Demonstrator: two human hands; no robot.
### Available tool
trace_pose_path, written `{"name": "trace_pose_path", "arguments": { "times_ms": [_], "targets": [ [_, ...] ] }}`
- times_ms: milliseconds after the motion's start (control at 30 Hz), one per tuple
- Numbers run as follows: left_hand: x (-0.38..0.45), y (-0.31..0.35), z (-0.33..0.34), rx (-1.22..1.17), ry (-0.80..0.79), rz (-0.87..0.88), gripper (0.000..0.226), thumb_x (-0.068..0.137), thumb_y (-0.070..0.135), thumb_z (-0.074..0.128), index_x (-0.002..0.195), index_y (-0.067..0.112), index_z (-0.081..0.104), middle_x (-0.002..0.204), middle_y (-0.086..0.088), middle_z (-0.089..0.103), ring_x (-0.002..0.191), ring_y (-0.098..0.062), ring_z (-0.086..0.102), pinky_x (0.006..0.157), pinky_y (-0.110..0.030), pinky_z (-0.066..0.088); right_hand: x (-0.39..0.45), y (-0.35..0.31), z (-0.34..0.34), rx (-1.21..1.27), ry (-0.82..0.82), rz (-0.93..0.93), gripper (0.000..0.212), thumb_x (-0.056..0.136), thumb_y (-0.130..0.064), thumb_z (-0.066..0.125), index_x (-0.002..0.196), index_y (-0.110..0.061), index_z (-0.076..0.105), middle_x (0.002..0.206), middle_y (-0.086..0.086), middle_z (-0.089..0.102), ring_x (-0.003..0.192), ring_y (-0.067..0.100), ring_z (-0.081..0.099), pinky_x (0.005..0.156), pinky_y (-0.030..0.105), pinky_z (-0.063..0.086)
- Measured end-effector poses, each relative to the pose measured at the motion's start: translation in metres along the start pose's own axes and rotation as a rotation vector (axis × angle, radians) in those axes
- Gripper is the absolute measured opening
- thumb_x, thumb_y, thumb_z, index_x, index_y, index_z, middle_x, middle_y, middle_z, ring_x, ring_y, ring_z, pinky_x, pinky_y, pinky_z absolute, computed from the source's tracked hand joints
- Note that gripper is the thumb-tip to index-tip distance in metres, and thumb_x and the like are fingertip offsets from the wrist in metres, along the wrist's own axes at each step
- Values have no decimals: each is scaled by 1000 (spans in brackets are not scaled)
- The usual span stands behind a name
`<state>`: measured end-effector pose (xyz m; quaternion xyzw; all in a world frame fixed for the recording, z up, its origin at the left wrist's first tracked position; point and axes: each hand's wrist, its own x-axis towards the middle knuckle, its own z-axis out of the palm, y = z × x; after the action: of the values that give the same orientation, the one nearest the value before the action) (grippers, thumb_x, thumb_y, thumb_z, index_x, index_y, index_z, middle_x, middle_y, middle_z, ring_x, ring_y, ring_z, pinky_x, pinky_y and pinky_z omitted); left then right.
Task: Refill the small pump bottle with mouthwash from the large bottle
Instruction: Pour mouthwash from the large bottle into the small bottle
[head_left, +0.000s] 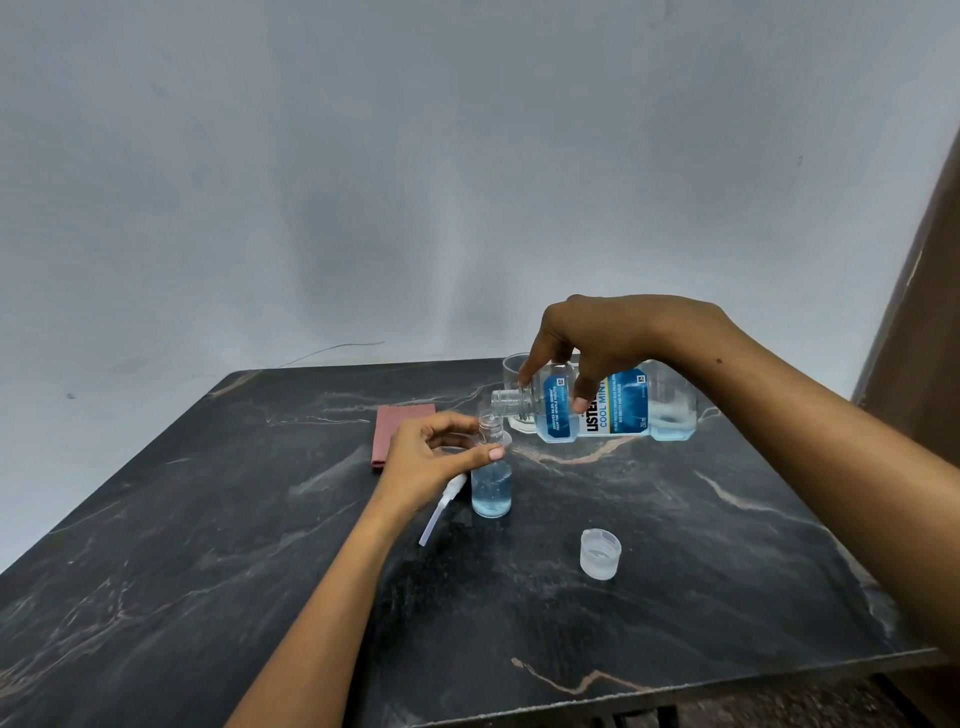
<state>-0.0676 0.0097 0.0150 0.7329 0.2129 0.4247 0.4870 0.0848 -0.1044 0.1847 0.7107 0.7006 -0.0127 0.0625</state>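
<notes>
on a dark marble table (208, 545), large mouthwash bottle (613, 410) gripped sideways in right hand (597, 338), open mouth just above small pump bottle (491, 480) pinched at the shoulder by left hand (431, 457); clear cap (600, 554) nearby, pump head (441, 506) beside it.

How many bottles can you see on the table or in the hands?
2. The large mouthwash bottle is tipped sideways in the right hand. The small bottle stands on the table, held near its neck by the left hand. None seems hidden.
</notes>
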Motion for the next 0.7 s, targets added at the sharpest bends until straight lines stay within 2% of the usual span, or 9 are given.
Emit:
{"name": "trace_pose_path", "arguments": {
  "times_ms": [133,367,500,700],
  "targets": [
    [1,-1,0,6,2,-6,30,60,19,86,86,20,72,81,9,72,72,5,67,64,-8,50,0,0,0,-1,-4,3,60,71,-9,80,125,-30,62,123,3,66,110,19,62,87,36,56],
    [-1,0,-1,-29,-8,-17,40,51,33,85,87,21,73,79,10,74,75,2,68,67,-13,52,0,-1,0,-7,-3,8,61,69,-11,81,124,-32,62,122,4,65,108,20,61,88,39,55],
    [0,-1,-3,-54,-12,-38,40,51,32,85,88,23,73,82,8,76,79,-3,71,69,-15,53,1,-1,0,-17,3,8,61,69,-11,81,123,-33,62,123,4,65,108,19,61,89,41,54],
    [0,0,-2,-79,-22,-40,33,51,30,85,82,28,74,81,10,76,78,-2,71,67,-14,53,0,-2,-1,-28,4,2,62,70,-10,81,124,-32,62,123,4,65,109,19,61,86,38,55]
  ]
}}
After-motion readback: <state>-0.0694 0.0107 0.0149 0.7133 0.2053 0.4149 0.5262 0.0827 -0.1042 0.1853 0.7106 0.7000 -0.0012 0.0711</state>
